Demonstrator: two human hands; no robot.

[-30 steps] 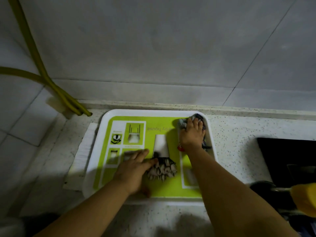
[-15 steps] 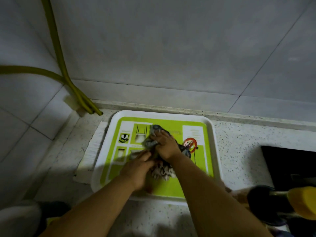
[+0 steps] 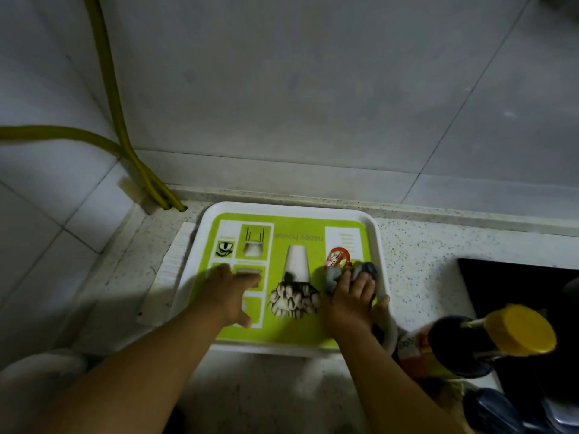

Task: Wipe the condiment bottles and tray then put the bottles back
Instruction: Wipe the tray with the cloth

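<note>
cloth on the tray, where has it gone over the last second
The right hand swept the cloth from the tray's far right corner to its middle, then back to the right edge. The left hand stayed flat on the tray's left side, and the tray stayed put.

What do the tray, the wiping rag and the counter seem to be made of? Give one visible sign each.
Tray: likely plastic, smooth, with moulded white rim and printed green face.
Rag: soft cloth, bunched under the right hand.
Counter: probably stone or composite, pale and speckled.
</note>
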